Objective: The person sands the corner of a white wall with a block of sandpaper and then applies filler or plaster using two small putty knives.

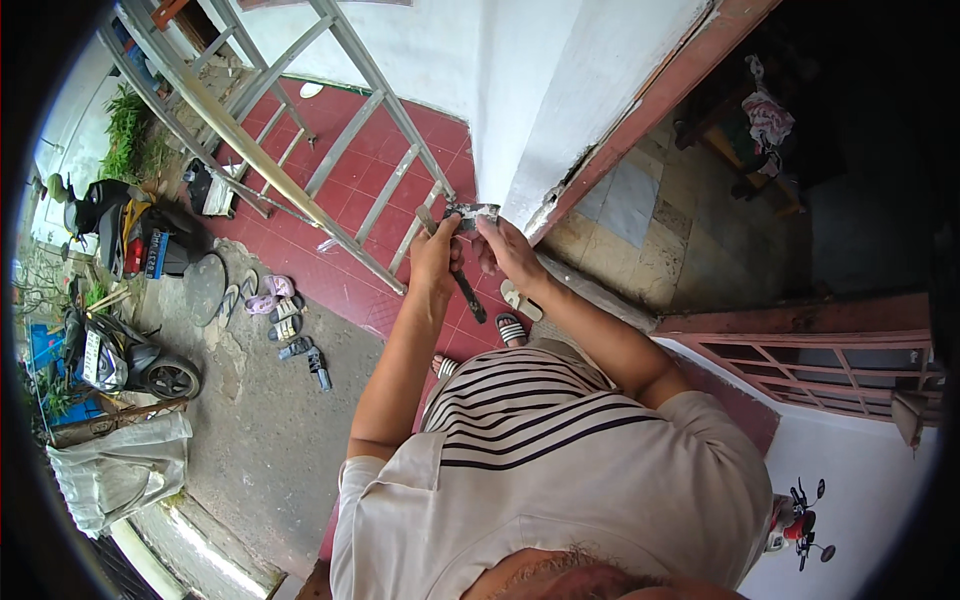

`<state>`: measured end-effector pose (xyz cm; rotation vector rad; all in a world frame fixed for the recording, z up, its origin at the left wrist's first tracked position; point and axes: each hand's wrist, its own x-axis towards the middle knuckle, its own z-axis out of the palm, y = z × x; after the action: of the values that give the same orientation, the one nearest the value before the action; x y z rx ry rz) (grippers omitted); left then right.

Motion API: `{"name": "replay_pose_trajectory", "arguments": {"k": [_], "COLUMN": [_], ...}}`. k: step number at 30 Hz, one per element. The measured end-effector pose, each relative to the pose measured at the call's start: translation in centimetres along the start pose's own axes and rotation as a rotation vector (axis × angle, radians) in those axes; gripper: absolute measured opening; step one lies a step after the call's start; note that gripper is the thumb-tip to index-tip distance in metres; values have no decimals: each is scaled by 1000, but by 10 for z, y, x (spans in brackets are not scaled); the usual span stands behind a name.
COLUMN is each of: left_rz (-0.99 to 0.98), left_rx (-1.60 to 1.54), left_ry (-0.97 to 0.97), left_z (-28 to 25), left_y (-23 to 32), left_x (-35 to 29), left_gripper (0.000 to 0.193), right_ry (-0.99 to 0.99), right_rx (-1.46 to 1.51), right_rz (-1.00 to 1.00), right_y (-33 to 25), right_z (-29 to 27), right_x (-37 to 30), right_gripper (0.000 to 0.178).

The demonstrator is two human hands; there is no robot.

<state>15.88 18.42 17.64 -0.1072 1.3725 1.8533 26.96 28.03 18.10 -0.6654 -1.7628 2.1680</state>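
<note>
Both hands are raised close together in front of my body. My left hand (437, 257) is closed round a narrow, flat stick-like tool (467, 297); its pale end pokes out above the fist and its dark end below. My right hand (508, 252) grips a short, flat dark piece smeared with white (478, 213), which looks like a scraper blade. The left fingertips reach this piece too, at its left end. Whether the two tools touch is hidden by the fingers.
An aluminium ladder (381, 207) stands on the red tiles (350, 283) at my left. A pinkish door frame (640, 120) with chipped edges is at my right. Several sandals (285, 327) and motorbikes (140, 245) are on the concrete further left.
</note>
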Motion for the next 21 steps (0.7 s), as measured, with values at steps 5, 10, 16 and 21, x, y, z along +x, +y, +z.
{"name": "replay_pose_trajectory", "arguments": {"k": [5,10,16,21], "left_rz": [-26,-40,-93,-71], "left_rx": [28,58,80,182], "left_ry": [0,-3,-25,-57], "left_z": [16,27,38,15], "left_y": [-6,-17,-23,-18], "left_x": [3,10,32,43], "left_gripper": [19,18,16,17], "right_ry": [179,371,444,719], "right_rx": [131,253,333,389], "right_rz": [-19,-63,-46,35], "right_y": [21,27,34,48], "right_z": [10,21,4,-54], "right_x": [3,4,24,72], "right_gripper": [27,27,35,38]}}
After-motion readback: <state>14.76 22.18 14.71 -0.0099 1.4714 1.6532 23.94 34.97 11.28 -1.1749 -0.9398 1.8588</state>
